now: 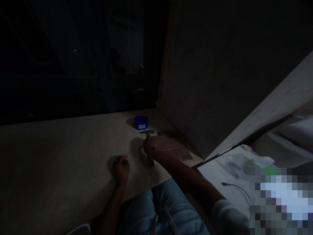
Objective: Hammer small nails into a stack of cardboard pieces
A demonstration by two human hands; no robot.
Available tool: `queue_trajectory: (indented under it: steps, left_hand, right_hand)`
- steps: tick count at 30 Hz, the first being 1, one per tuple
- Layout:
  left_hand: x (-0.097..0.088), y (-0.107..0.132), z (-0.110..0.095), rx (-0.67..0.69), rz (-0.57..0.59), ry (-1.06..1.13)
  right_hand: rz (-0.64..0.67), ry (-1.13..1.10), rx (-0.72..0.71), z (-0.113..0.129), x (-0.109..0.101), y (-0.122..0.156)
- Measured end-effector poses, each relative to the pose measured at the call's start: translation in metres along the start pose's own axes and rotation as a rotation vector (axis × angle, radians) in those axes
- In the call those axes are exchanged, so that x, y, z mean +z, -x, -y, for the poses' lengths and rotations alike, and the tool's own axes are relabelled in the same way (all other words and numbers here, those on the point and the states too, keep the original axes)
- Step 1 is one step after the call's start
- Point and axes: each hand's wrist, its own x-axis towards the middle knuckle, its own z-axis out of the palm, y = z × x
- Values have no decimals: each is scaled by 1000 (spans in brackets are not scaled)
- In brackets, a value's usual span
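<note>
The fingers of the right hand [149,145] are wrapped around the handle of a hammer [147,132], gripping it over the desk [61,163]. The metal head shows beyond the fingers at 12 o'clock, lying crosswise with its thinner end toward 9 o'clock; the orange-brown butt of the handle comes out below the hand at about 6 o'clock. In this dim light I cannot tell whether the hammer touches the desk.

The left hand [120,168] sits at about 8 o'clock from the right, apart from the hammer, its fingers curled loosely closed; whether anything is inside them I cannot see.

A blue container [141,123] with a white label stands on the desk at 11 o'clock from the right hand, just beyond the hammer head. At 3 o'clock, near the same hand, lies a flat piece of printed cardboard [172,148]. Farther off, toward 4 o'clock, a clear plastic bag [233,166] and a dark cable [236,186] lie on a white surface [212,169].
</note>
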Motion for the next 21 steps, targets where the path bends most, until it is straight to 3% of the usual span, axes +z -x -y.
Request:
queue_trajectory:
  steps: [5, 12, 16, 21]
  left_hand:
    - [0, 1, 1, 5, -4, -4]
    - [1, -1, 1, -10, -1, 18]
    - [3, -3, 1, -20, 14, -37]
    - [4, -3, 2, 44, 43, -132]
  right_hand:
    - [-34, -25, -99, -19, -7, 48]
    - [-90, -112, -77, -104, -3, 113]
    - [-141, -161, 11, -148, 3, 133]
    - [-187, -225, 60, -178, 12, 145]
